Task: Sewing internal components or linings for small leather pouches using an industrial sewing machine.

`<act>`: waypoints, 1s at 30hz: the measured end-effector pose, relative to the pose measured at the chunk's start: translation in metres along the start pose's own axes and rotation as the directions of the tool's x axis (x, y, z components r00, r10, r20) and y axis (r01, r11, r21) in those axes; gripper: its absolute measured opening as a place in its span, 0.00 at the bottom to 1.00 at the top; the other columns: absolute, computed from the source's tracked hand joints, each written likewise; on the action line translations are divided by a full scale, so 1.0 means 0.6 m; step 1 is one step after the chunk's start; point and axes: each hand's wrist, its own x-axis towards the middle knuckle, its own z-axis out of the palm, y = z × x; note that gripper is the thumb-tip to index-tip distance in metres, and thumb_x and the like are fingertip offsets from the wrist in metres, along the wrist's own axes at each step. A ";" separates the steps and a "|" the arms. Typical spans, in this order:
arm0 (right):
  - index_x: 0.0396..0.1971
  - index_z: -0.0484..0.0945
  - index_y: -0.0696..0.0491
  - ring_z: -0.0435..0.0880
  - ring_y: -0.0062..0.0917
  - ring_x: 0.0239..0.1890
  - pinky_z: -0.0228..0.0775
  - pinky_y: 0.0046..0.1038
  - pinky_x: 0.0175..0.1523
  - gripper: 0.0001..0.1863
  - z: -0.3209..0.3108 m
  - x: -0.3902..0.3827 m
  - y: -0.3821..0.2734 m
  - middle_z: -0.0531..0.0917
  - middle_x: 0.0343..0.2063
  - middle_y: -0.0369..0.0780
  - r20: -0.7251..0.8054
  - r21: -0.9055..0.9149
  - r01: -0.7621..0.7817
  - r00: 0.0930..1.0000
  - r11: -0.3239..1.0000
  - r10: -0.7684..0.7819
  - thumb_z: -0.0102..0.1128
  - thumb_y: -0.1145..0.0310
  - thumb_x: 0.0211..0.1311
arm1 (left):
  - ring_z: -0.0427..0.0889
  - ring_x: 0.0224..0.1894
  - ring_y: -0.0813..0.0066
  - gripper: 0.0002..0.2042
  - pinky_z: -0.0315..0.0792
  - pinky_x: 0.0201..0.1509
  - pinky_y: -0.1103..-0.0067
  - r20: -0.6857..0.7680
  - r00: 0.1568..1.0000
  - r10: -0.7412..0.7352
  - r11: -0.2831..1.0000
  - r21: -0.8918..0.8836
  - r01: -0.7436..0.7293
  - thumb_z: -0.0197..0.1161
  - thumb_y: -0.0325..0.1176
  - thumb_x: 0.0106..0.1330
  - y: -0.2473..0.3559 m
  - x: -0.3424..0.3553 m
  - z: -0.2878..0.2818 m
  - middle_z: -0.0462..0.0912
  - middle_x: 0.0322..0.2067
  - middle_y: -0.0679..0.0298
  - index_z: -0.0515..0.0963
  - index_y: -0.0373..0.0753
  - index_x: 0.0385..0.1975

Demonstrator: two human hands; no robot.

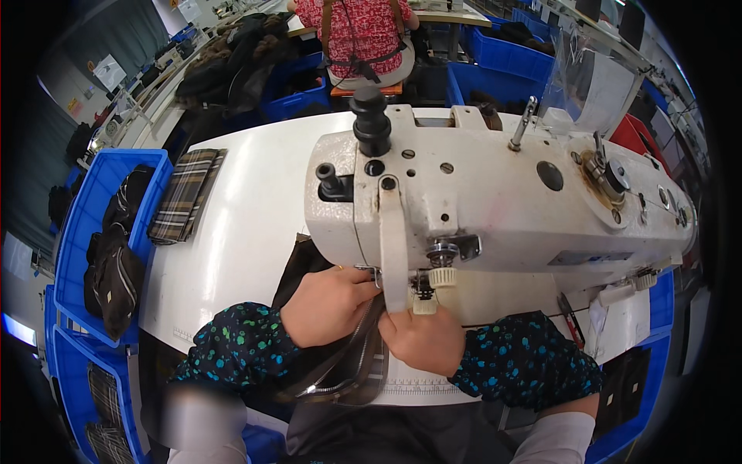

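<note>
A dark brown fabric piece with a metal zipper lies under the head of a white sewing machine, its lower end curling toward me. My left hand presses and grips the fabric left of the presser foot, fingertips close to the needle area. On the other side, my right hand is closed on the fabric's right edge, just below the machine head. The machine's white front cover stands between the two hands and partly hides the fingertips and the needle. Both forearms wear dark spotted sleeve covers.
At left, a blue bin holds dark zippered pieces beside folded plaid fabric. A red-and-black tool lies right of the machine. A ruler strip runs along the near table edge. A person in red sits ahead.
</note>
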 end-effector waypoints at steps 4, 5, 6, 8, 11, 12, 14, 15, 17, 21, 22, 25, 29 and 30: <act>0.21 0.78 0.58 0.76 0.25 0.15 0.66 0.27 0.18 0.07 0.001 -0.009 -0.009 0.77 0.19 0.41 0.045 0.010 0.018 0.999 1.000 -0.018 0.59 0.69 0.49 | 0.82 0.38 0.62 0.11 0.78 0.35 0.70 -0.004 0.999 0.052 0.999 0.000 -0.052 0.64 0.30 0.57 -0.009 -0.005 0.006 0.78 0.34 0.64 0.83 0.41 0.40; 0.22 0.79 0.59 0.77 0.24 0.16 0.66 0.26 0.18 0.07 0.001 -0.013 -0.018 0.81 0.21 0.44 0.045 -0.006 0.035 0.998 0.999 -0.034 0.59 0.70 0.49 | 0.82 0.38 0.63 0.11 0.78 0.34 0.70 0.005 0.998 0.057 0.998 0.013 -0.057 0.65 0.31 0.57 -0.003 -0.009 0.004 0.78 0.34 0.64 0.83 0.41 0.40; 0.22 0.79 0.59 0.77 0.24 0.16 0.66 0.26 0.18 0.07 -0.004 -0.017 -0.026 0.81 0.21 0.44 0.047 -0.007 0.031 0.998 1.000 -0.030 0.59 0.70 0.49 | 0.82 0.38 0.63 0.12 0.78 0.33 0.71 0.015 0.998 0.062 0.998 0.026 -0.062 0.65 0.31 0.57 0.004 -0.014 0.000 0.78 0.33 0.65 0.83 0.41 0.41; 0.25 0.81 0.63 0.78 0.22 0.16 0.65 0.24 0.18 0.10 -0.026 -0.018 -0.045 0.85 0.29 0.56 0.085 -0.088 0.125 0.989 0.988 -0.118 0.59 0.70 0.49 | 0.82 0.35 0.67 0.12 0.77 0.30 0.73 0.026 0.995 0.094 0.993 0.064 -0.096 0.66 0.33 0.57 0.016 -0.027 -0.006 0.76 0.32 0.67 0.83 0.42 0.41; 0.28 0.82 0.67 0.78 0.22 0.16 0.63 0.21 0.18 0.13 -0.031 -0.028 -0.063 0.84 0.33 0.63 0.110 -0.118 0.154 0.984 0.981 -0.142 0.59 0.71 0.49 | 0.80 0.32 0.73 0.14 0.75 0.25 0.77 0.045 0.985 0.169 0.974 0.143 -0.174 0.65 0.33 0.57 0.027 -0.038 -0.007 0.73 0.29 0.69 0.83 0.42 0.43; 0.28 0.82 0.68 0.78 0.22 0.16 0.63 0.21 0.18 0.13 -0.031 -0.030 -0.065 0.85 0.31 0.62 0.107 -0.147 0.160 0.984 0.976 -0.145 0.59 0.71 0.49 | 0.80 0.32 0.73 0.14 0.75 0.25 0.77 0.048 0.984 0.170 0.974 0.141 -0.175 0.65 0.33 0.57 0.028 -0.038 -0.010 0.73 0.29 0.69 0.83 0.42 0.43; 0.27 0.82 0.68 0.78 0.22 0.16 0.63 0.20 0.18 0.13 -0.034 -0.028 -0.066 0.85 0.31 0.62 0.111 -0.140 0.160 0.983 0.977 -0.145 0.59 0.71 0.50 | 0.80 0.32 0.73 0.13 0.75 0.24 0.77 0.073 0.976 0.205 0.970 0.120 -0.213 0.65 0.33 0.57 0.029 -0.038 -0.014 0.73 0.29 0.69 0.84 0.43 0.42; 0.27 0.82 0.68 0.78 0.22 0.16 0.62 0.20 0.18 0.12 -0.035 -0.028 -0.066 0.85 0.30 0.62 0.115 -0.136 0.161 0.983 0.978 -0.146 0.59 0.72 0.50 | 0.80 0.32 0.73 0.13 0.75 0.24 0.77 0.075 0.976 0.204 0.970 0.118 -0.212 0.65 0.33 0.57 0.027 -0.037 -0.015 0.73 0.29 0.69 0.84 0.43 0.42; 0.27 0.81 0.68 0.77 0.22 0.16 0.62 0.20 0.18 0.12 -0.034 -0.028 -0.068 0.85 0.30 0.61 0.095 -0.115 0.166 0.983 0.979 -0.155 0.59 0.72 0.50 | 0.80 0.32 0.72 0.12 0.74 0.24 0.77 0.077 0.971 0.226 0.968 0.097 -0.233 0.66 0.34 0.56 0.024 -0.036 -0.015 0.74 0.29 0.69 0.84 0.43 0.41; 0.25 0.81 0.67 0.77 0.22 0.15 0.62 0.20 0.18 0.11 -0.035 -0.030 -0.072 0.85 0.30 0.61 0.085 -0.102 0.161 0.985 0.982 -0.153 0.59 0.72 0.49 | 0.80 0.33 0.71 0.11 0.74 0.25 0.76 0.077 0.973 0.220 0.974 0.047 -0.224 0.66 0.34 0.57 0.020 -0.032 -0.010 0.74 0.29 0.69 0.84 0.43 0.40; 0.25 0.81 0.67 0.77 0.22 0.15 0.62 0.20 0.18 0.11 -0.035 -0.030 -0.071 0.85 0.30 0.61 0.086 -0.103 0.160 0.985 0.982 -0.152 0.59 0.72 0.49 | 0.80 0.33 0.70 0.11 0.74 0.25 0.75 0.077 0.973 0.218 0.975 0.034 -0.221 0.66 0.34 0.57 0.021 -0.031 -0.011 0.75 0.29 0.69 0.84 0.44 0.39; 0.25 0.81 0.67 0.77 0.21 0.15 0.62 0.20 0.18 0.11 -0.035 -0.029 -0.069 0.85 0.29 0.61 0.078 -0.100 0.171 0.983 0.980 -0.164 0.59 0.72 0.49 | 0.80 0.33 0.69 0.09 0.75 0.26 0.74 0.079 0.972 0.221 0.975 0.006 -0.222 0.66 0.34 0.58 0.021 -0.028 -0.011 0.75 0.30 0.68 0.84 0.43 0.38; 0.24 0.80 0.67 0.77 0.21 0.15 0.62 0.21 0.18 0.11 -0.031 -0.030 -0.070 0.85 0.29 0.60 0.069 -0.095 0.181 0.982 0.979 -0.175 0.59 0.72 0.50 | 0.81 0.34 0.68 0.08 0.75 0.28 0.74 0.106 0.969 0.221 0.975 -0.017 -0.220 0.66 0.34 0.58 0.016 -0.027 -0.010 0.76 0.30 0.67 0.85 0.43 0.37; 0.24 0.80 0.67 0.77 0.22 0.15 0.62 0.21 0.18 0.11 -0.030 -0.030 -0.069 0.85 0.28 0.60 0.069 -0.102 0.188 0.981 0.977 -0.181 0.59 0.71 0.50 | 0.81 0.34 0.68 0.08 0.75 0.28 0.74 0.106 0.970 0.220 0.976 -0.016 -0.219 0.66 0.34 0.58 0.015 -0.025 -0.012 0.76 0.30 0.67 0.85 0.43 0.37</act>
